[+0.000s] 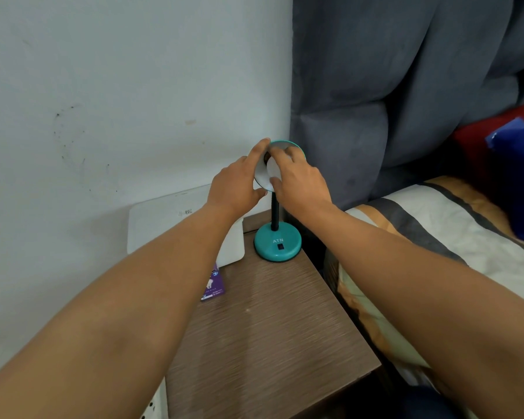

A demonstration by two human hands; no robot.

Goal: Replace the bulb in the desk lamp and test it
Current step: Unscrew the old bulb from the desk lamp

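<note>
The white bulb sits inside the shade of a teal desk lamp, at the top of its black neck. The shade is tilted so its open face turns toward the camera, and the bulb shows as a pale oval within it. The right hand is closed around the bulb, with the forefinger across its upper edge and the thumb under its lower edge. The left hand cups the left side of the shade, its forefinger stretched up along the rim and its thumb tucked beneath the lower edge. Both bare forearms reach in from the lower corners of the view.

The neck runs straight down into a round teal base marked "ATN", with a small dark switch on its front. The base stands at the far right corner of a brown wood-grain desk.

Just left of the base, a white flat box-like object leans against the pale wall; the left forearm hides part of it. A small purple packet lies on the desk near the left edge, partly under that forearm.

To the right of the desk is a bed with a striped cover, and behind it a grey padded headboard. Red and blue fabric lies at the far right, blurred.
</note>
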